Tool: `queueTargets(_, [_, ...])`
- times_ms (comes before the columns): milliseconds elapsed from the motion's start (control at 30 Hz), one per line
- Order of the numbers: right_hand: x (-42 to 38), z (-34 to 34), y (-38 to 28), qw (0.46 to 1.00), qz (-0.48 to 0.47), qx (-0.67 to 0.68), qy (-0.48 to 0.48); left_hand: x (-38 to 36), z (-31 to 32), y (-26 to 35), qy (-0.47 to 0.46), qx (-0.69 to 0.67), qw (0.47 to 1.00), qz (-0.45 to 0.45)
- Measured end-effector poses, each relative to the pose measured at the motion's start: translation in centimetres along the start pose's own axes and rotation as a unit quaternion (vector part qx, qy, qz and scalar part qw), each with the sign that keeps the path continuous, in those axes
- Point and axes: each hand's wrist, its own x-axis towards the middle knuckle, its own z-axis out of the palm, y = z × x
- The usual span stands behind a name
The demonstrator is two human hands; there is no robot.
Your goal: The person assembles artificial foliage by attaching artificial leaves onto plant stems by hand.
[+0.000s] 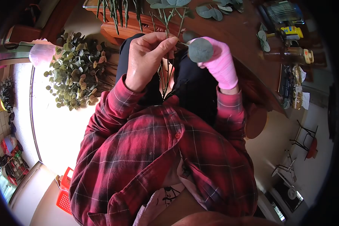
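Note:
My bare left hand (150,56) pinches a thin green branching stem (166,22) between thumb and fingers. Its lower end runs down between my knees towards my lap. My right hand (219,64), in a pink glove, is closed just right of it at about the same height. A round grey-green eucalyptus leaf (200,50) covers part of that hand's fingers; the hand seems to grip this leaf's sprig, whose thin stalk reaches towards my left fingertips. More broad leaves (168,3) show at the stem's top.
A brown wooden table (233,34) lies ahead, with loose leaf sprigs (211,12), a yellow package (292,32) and a glass jar (290,55). Bare green stems (118,11) hang over its left edge. A big leafy bunch (77,71) stands left; a red basket (65,192) is lower left.

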Motion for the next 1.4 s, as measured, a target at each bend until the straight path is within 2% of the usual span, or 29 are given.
queueTargets(33, [-0.4,0.9,0.0,0.999,0.009,0.040,0.010,0.0,0.0,0.0,0.000,-0.001,1.000,0.002])
queueTargets(167, [-0.8,4.6,-0.8,0.985,-0.010,0.087,0.151,-0.1,0.4,-0.2,0.013,-0.003,1.000,-0.006])
queueTargets(367, [-0.7,5.9,-0.6,0.970,-0.036,0.111,0.215,-0.3,0.6,-0.4,0.013,-0.003,1.000,0.003])
queueTargets(633, [0.2,4.6,-1.8,0.977,-0.039,0.138,0.158,-1.2,1.6,-1.2,0.076,-0.003,0.993,0.089])
queueTargets(733, [0.6,4.3,-2.1,0.980,-0.053,0.129,0.143,-1.4,2.1,-1.2,0.077,-0.013,0.992,0.098])
queueTargets(900, [1.2,2.6,-2.0,0.993,-0.064,0.061,0.082,-1.5,2.0,-0.9,0.060,0.065,0.992,0.095])
queueTargets(933, [1.3,2.7,-2.2,0.992,-0.058,0.070,0.091,-1.5,2.0,-0.9,0.056,0.074,0.992,0.090])
queueTargets(1033, [1.4,1.6,-1.8,0.998,-0.010,-0.018,0.054,-1.4,1.9,-1.0,0.042,0.093,0.990,0.098])
queueTargets(1067, [1.5,1.6,-1.9,0.999,-0.021,0.038,0.034,-1.5,2.0,-1.0,0.044,0.095,0.989,0.102])
queueTargets(1400, [1.4,1.1,-2.3,0.999,-0.016,0.028,0.003,-1.5,1.5,-1.2,0.023,0.151,0.981,0.122])
